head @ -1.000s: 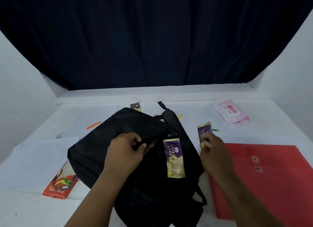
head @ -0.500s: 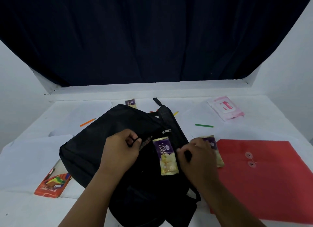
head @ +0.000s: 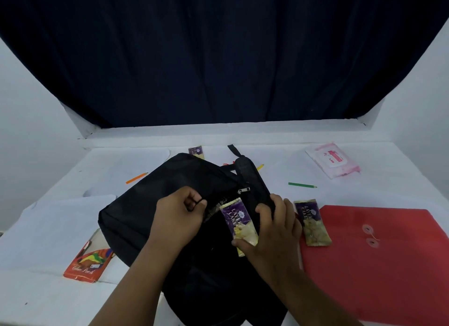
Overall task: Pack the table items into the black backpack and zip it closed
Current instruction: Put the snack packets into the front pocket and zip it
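Observation:
The black backpack (head: 155, 204) lies flat in the middle of the white table. My left hand (head: 178, 216) pinches the edge of its front pocket by the zip. A purple layer cake packet (head: 238, 222) lies on the bag, and my right hand (head: 272, 231) grips it, thumb under its lower end and fingers curled along its right side. A second cake packet (head: 312, 222) rests on the table edge of the red envelope (head: 379, 260). A third packet (head: 196, 151) peeks out behind the bag.
A pink wipes pack (head: 332, 162) lies far right. A green pencil (head: 302, 185), an orange pencil (head: 136, 178) and a yellow pencil (head: 260, 167) lie around the bag. An orange colour-pencil box (head: 87, 261) sits at left on white paper sheets (head: 56, 223).
My right hand dropped the second cake packet beside the red envelope, then moved left onto the bag and took hold of the packet lying there. My left hand kept its hold.

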Motion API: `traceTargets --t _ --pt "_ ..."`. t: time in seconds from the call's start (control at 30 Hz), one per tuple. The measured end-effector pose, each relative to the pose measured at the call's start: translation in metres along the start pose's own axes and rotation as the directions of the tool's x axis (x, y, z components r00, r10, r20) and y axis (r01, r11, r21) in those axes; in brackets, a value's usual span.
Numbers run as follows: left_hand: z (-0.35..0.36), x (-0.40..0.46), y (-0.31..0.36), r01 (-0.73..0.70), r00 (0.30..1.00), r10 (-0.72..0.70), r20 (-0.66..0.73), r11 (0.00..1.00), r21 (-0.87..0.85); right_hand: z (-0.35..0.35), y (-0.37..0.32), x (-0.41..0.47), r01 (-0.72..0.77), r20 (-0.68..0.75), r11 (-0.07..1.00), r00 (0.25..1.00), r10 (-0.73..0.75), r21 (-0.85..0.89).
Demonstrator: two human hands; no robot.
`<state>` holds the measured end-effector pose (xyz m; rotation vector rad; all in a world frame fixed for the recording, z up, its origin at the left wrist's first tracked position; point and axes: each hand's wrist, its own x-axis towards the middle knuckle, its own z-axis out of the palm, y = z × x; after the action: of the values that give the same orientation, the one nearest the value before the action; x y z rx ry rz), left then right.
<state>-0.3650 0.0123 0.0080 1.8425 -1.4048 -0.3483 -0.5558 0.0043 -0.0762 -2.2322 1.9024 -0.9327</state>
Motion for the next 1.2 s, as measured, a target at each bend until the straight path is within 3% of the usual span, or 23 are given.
traceTargets --t 0.1,0.3,0.47,0.6,0.63,0.7,0.77,0.8,0.87,0.9,1.07,1.13,1.2 --pt "0.0 0.001 0.0 -0.001 1.0 0.001 0.001 1.0 0.003 0.005 -0.001 -0.003 0.063 -0.069 0.998 0.996 -0.063 0.005" --pt "0.002 -0.003 0.0 -0.008 1.0 0.007 0.021 1.0 0.027 0.024 0.014 -0.008 0.045 0.172 0.981 0.985 -0.012 -0.189" --pt "-0.009 -0.001 -0.002 0.011 1.0 -0.012 0.01 0.995 0.097 0.008 0.008 -0.013 0.003 0.039 0.996 0.999 -0.007 0.085" --pt "-0.017 0.005 0.0 0.04 0.999 -0.041 0.025 0.999 0.027 -0.021 -0.014 -0.003 0.163 -0.197 0.887 0.977 -0.083 0.432" --pt "-0.018 0.008 0.001 0.047 0.998 -0.047 0.036 0.999 0.019 -0.029 -0.023 -0.001 0.116 -0.15 0.825 0.988 -0.038 0.553" --pt "-0.021 0.011 0.002 0.053 0.997 -0.053 0.056 0.999 0.0 -0.035 -0.044 0.002 -0.145 0.052 0.7 0.987 0.152 0.699" --pt "-0.023 0.015 0.004 0.043 0.997 -0.041 0.067 0.999 -0.031 -0.029 -0.06 0.004 -0.407 0.244 0.508 0.902 0.357 0.759" --pt "-0.024 0.016 0.004 0.034 0.997 -0.03 0.073 0.998 -0.045 -0.022 -0.063 0.006 -0.533 0.392 0.348 0.829 0.4 0.772" --pt "-0.026 0.018 0.003 0.009 0.996 -0.004 0.092 0.998 -0.063 -0.017 -0.068 0.014 -0.754 0.723 0.012 0.635 0.271 0.657" --pt "-0.028 0.019 0.002 -0.001 0.994 0.009 0.107 0.998 -0.07 -0.018 -0.07 0.017 -0.805 0.797 -0.032 0.58 0.168 0.592" --pt "-0.034 0.019 -0.006 -0.04 0.986 0.058 0.154 0.992 -0.117 -0.02 -0.085 0.033 -0.786 0.83 0.269 0.543 -0.128 0.556" --pt "-0.036 0.019 -0.009 -0.058 0.984 0.079 0.162 0.99 -0.128 -0.012 -0.092 0.041 -0.768 0.798 0.235 0.601 -0.057 0.595" --pt "-0.037 0.019 -0.011 -0.064 0.98 0.089 0.176 0.987 -0.146 -0.002 -0.097 0.048 -0.714 0.686 0.123 0.698 0.205 0.689"
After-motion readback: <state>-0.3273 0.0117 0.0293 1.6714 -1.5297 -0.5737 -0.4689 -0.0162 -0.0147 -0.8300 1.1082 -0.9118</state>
